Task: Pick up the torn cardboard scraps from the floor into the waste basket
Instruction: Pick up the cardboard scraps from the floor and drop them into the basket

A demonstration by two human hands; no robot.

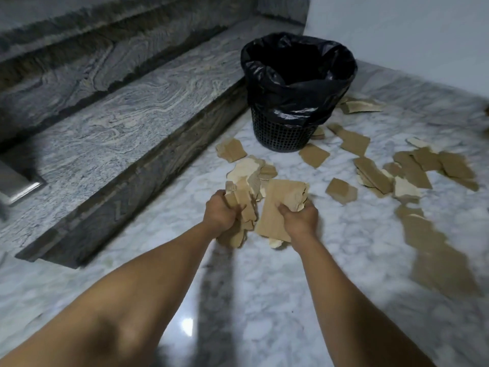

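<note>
My left hand [219, 213] grips a bunch of torn brown cardboard scraps [244, 192]. Right beside it, my right hand [299, 217] is closed on a larger flat cardboard piece [277, 205] with smaller bits under it. Both hands hover low over the white marble floor, in front of the waste basket [280, 133]. The basket is black mesh with a black bag lining [299, 62], standing upright and open beyond my hands. Several more scraps [391, 168] lie scattered on the floor to the right of the basket, and one [231, 151] lies at its left.
Grey veined stone steps [127, 115] rise along the left, their lowest edge running close to the basket. A pale wall [397, 27] stands behind the basket. A long blurred cardboard strip [434, 250] lies at the right. Bare marble floor [264, 300] stretches toward me.
</note>
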